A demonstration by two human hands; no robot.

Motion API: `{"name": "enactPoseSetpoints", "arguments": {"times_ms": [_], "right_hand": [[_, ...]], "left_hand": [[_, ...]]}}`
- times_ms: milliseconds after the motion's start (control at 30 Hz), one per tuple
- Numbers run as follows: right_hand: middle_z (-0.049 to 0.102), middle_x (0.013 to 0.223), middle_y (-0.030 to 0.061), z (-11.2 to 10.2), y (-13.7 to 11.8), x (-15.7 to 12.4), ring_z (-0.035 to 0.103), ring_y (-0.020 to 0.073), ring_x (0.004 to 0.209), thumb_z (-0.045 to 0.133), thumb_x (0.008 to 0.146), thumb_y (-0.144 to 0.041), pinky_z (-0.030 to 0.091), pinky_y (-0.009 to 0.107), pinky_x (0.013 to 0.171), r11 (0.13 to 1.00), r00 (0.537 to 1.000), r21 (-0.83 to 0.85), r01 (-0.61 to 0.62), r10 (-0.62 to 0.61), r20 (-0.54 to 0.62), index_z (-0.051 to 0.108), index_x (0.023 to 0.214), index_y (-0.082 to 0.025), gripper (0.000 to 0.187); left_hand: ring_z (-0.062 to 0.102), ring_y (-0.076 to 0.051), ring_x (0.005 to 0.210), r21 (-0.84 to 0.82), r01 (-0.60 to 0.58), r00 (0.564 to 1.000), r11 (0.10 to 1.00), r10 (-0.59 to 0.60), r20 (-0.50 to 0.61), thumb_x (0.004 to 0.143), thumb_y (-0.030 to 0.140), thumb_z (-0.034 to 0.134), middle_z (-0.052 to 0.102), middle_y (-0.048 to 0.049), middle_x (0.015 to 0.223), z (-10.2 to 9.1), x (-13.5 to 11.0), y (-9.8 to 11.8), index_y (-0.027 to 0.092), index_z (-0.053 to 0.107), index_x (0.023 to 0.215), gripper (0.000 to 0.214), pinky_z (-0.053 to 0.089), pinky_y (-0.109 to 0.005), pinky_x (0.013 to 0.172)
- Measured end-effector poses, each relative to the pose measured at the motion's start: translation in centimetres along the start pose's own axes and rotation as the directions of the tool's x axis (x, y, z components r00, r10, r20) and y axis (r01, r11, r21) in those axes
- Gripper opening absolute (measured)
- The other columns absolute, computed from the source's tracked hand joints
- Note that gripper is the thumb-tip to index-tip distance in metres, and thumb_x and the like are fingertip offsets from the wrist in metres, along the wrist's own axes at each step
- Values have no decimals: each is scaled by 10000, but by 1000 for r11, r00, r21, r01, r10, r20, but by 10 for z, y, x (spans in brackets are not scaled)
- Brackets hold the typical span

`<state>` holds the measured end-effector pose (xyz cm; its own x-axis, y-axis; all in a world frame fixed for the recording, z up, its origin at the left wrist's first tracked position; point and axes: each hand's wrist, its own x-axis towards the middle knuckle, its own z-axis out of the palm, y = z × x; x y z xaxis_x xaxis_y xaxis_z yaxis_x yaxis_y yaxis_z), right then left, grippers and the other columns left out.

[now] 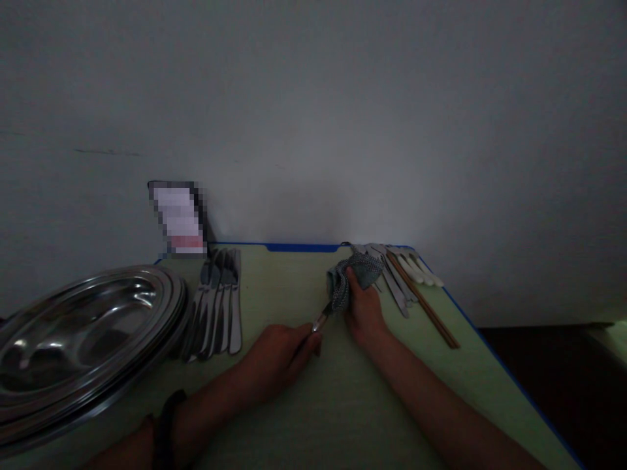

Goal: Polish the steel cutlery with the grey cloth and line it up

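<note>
Gleaming, a metal utensil [320, 322] juts from speckled grey cloth [365, 267].

utensil [320, 322] partly hidden by cloth [365, 268]

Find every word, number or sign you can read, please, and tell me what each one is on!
No words, brands, numbers or signs can be read here.
Propped-up screen: blurred into blocks, so any writing on it is unreadable.
Cloth, cutlery handle, metal dishes, chopsticks: no lettering that I can make out.
</note>
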<state>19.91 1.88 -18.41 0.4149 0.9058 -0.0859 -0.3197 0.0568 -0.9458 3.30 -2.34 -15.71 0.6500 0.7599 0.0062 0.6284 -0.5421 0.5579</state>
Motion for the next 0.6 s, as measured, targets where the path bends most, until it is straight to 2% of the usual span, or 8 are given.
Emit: {"name": "enactPoseSetpoints", "arguments": {"times_ms": [167, 267, 433, 600], "right_hand": [[662, 669, 43, 15, -3, -23, 615, 182, 617, 606, 665, -508, 461, 291, 549, 975, 984, 136, -177, 172, 48, 587, 732, -176, 339], [644, 634, 35, 17, -2, -30, 591, 166, 569, 619, 653, -522, 441, 278, 523, 971, 974, 99, -216, 208, 89, 596, 739, -161, 371], [638, 667, 17, 13, 2, -26, 563, 136, 597, 624, 660, -507, 420, 252, 566, 988, 969, 37, -152, 142, 201, 609, 768, -150, 374], [645, 710, 8, 12, 5, -21, 572, 135, 638, 605, 689, -495, 432, 250, 602, 991, 971, 60, -123, 108, 215, 616, 798, -166, 346]], "left_hand": [[536, -122, 512, -21, 73, 996, 997, -74, -42, 876, 325, 392, 571, 28, 581, 3, 1, -3, 193, 544, 783, 222, 322, -189, 461], [513, -115, 486, -37, 84, 993, 996, -87, -81, 868, 316, 410, 558, 36, 559, 2, 2, -4, 189, 542, 745, 221, 317, -197, 466], [496, -102, 485, -90, 42, 992, 995, -52, -112, 853, 323, 444, 528, 52, 549, -1, 1, -2, 177, 532, 703, 226, 322, -199, 488], [489, -99, 511, -152, 32, 987, 988, -55, -151, 870, 301, 395, 510, 53, 571, -2, 1, -2, 173, 523, 739, 223, 322, -197, 484]]}}
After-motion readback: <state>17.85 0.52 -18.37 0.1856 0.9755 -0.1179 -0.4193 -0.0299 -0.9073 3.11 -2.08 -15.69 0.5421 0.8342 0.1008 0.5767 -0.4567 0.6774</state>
